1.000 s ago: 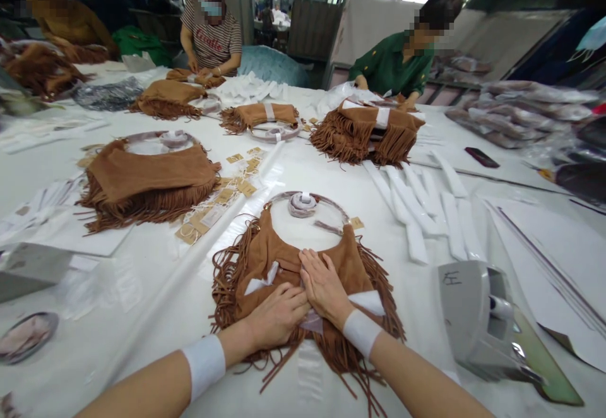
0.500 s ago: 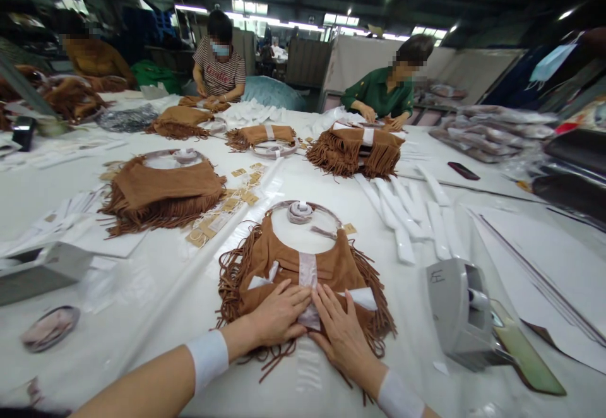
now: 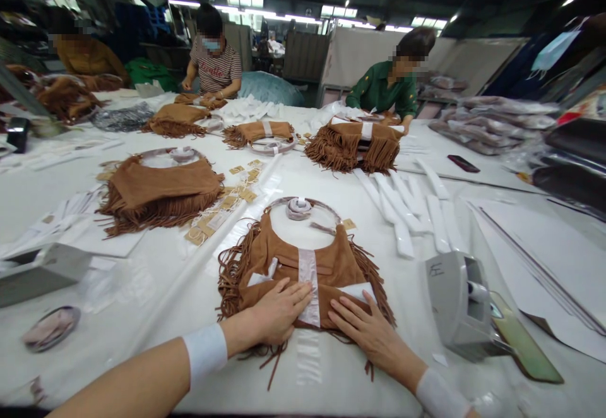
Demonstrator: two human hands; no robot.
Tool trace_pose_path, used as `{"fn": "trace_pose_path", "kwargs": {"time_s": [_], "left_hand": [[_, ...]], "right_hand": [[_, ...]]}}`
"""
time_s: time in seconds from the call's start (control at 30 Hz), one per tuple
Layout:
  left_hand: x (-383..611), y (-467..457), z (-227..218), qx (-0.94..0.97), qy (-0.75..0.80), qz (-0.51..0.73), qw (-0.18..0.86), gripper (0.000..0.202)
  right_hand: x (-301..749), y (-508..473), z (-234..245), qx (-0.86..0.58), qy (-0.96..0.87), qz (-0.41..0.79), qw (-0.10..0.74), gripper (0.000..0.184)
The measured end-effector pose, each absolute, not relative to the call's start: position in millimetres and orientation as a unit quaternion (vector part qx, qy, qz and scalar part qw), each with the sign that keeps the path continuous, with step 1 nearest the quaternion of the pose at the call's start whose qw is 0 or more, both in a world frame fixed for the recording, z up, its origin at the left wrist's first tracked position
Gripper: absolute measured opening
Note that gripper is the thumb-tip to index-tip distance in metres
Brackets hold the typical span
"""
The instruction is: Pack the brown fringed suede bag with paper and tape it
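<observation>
A brown fringed suede bag [image 3: 288,266] lies folded on the white table [image 3: 161,292] in front of me, its ring handle [image 3: 303,206] pointing away. A pale paper band [image 3: 308,285] runs down its middle. My left hand [image 3: 277,314] rests flat on the bag's lower left part, fingertips touching the band. My right hand [image 3: 374,336] lies flat on the lower right corner, fingers stretched toward the band. Both wrists wear white bands.
A grey tape dispenser [image 3: 461,307] stands to my right, beside several white paper strips [image 3: 416,206]. More fringed bags [image 3: 161,191] and loose tags [image 3: 222,206] lie to the left and farther back. Other people [image 3: 383,86] work at the far edge. A grey box [image 3: 42,269] sits at left.
My right hand has slid from the top middle of the bag down and out to its lower right corner, uncovering the paper band. My left hand has barely moved.
</observation>
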State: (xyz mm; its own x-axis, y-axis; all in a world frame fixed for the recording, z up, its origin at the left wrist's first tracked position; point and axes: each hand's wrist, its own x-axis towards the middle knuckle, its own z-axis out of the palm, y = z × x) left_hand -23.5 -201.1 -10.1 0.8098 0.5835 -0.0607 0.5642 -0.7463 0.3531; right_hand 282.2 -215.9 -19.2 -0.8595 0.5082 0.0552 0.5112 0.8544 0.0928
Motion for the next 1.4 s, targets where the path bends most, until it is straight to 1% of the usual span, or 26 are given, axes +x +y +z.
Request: {"fn": "trace_pose_path", "kwargs": {"time_s": [0.1,0.2,0.3,0.37,0.43,0.5,0.57,0.63,0.73,0.8,0.87,0.9,1.0,1.1,1.23,1.4], "left_hand": [[-23,-201,-11,0.934,0.306,0.025,0.184,0.076],[-23,-200,-16,0.933,0.307,0.029,0.186,0.079],[-22,-199,-21,0.931,0.311,0.031,0.188,0.086],[-22,-198,-23,0.931,0.309,0.028,0.193,0.089],[-22,-198,-22,0.930,0.306,0.024,0.202,0.088],[-23,-197,-20,0.929,0.305,0.019,0.210,0.086],[-24,-197,-18,0.928,0.303,0.016,0.215,0.085],[-25,-196,-16,0.929,0.298,0.016,0.217,0.085],[-26,-196,-15,0.931,0.294,0.010,0.218,0.086],[-26,-196,-14,0.930,0.296,0.004,0.217,0.086],[-25,-196,-13,0.931,0.297,-0.001,0.213,0.085],[-25,-196,-12,0.931,0.297,-0.003,0.209,0.084],[-25,-196,-12,0.933,0.299,-0.013,0.202,0.084],[-24,-197,-14,0.933,0.300,-0.014,0.196,0.083],[-23,-198,-21,0.936,0.302,-0.006,0.180,0.083],[-22,-200,-31,0.936,0.316,-0.011,0.156,0.080]], "right_hand": [[273,-224,-3,-0.289,-0.957,-0.015,0.010,0.070],[248,-237,5,-0.339,-0.940,-0.012,0.030,0.067],[220,-241,-7,-0.395,-0.915,-0.040,0.074,0.072],[210,-236,-18,-0.424,-0.900,-0.061,0.079,0.066],[212,-230,-24,-0.422,-0.901,-0.074,0.070,0.060],[221,-229,-20,-0.397,-0.913,-0.071,0.063,0.060],[231,-235,-9,-0.371,-0.925,-0.049,0.065,0.058],[233,-250,-1,-0.348,-0.935,-0.002,0.070,0.056],[222,-274,-7,-0.343,-0.932,0.081,0.081,0.046],[211,-284,-23,-0.368,-0.918,0.103,0.107,0.031],[202,-288,-38,-0.381,-0.906,0.103,0.152,0.017],[199,-288,-44,-0.381,-0.902,0.104,0.176,0.017],[194,-287,-50,-0.385,-0.880,0.137,0.240,0.025],[190,-289,-45,-0.402,-0.860,0.166,0.268,0.032],[184,-291,-42,-0.399,-0.869,0.105,0.273,0.045],[178,-289,-42,-0.383,-0.874,0.026,0.298,0.043]]}}
